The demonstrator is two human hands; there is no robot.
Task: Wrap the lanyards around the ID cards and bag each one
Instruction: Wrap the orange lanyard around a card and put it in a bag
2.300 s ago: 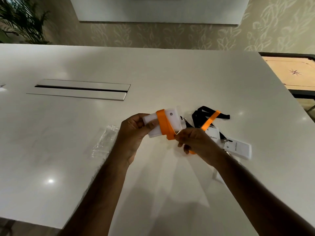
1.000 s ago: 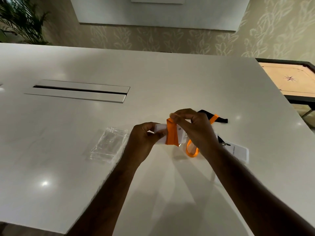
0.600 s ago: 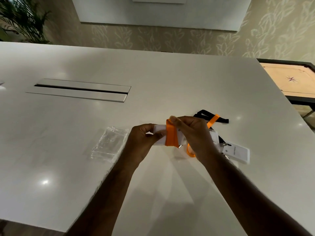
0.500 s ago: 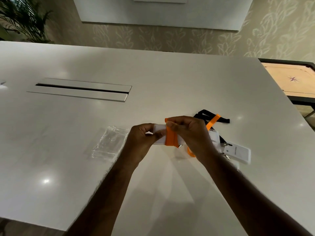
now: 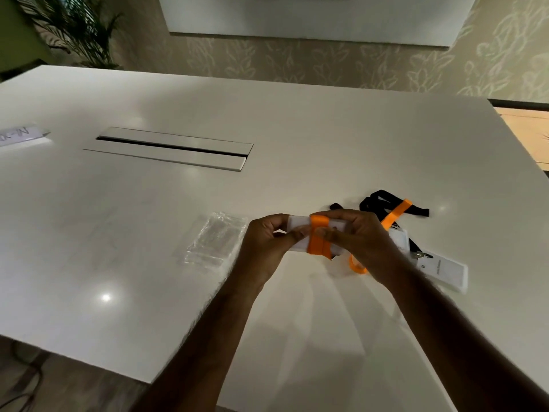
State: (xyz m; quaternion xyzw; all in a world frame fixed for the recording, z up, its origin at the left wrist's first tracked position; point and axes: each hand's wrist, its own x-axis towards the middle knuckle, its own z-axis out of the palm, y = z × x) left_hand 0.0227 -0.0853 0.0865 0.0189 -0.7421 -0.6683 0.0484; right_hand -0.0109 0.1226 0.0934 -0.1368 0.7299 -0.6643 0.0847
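A white ID card (image 5: 298, 224) is held just above the table, with an orange lanyard (image 5: 318, 242) wound round its middle. My left hand (image 5: 267, 245) grips the card's left end. My right hand (image 5: 361, 240) grips its right end, fingers over the wraps, and a short orange loop (image 5: 355, 265) hangs below that hand. A stack of clear plastic bags (image 5: 214, 241) lies on the table left of my hands. To the right lie two more white ID cards (image 5: 441, 270) with a black lanyard (image 5: 383, 200) and another orange strap (image 5: 396, 214).
The white table (image 5: 148, 248) has a metal cable slot (image 5: 169, 148) set into it at the back left. A paper label (image 5: 20, 135) lies at the far left. A wooden game board (image 5: 528, 129) stands beyond the right edge.
The right hand has wound more of the orange lanyard round the card, so the free loop is shorter. Both hands and the card sit slightly lower, closer to the table.
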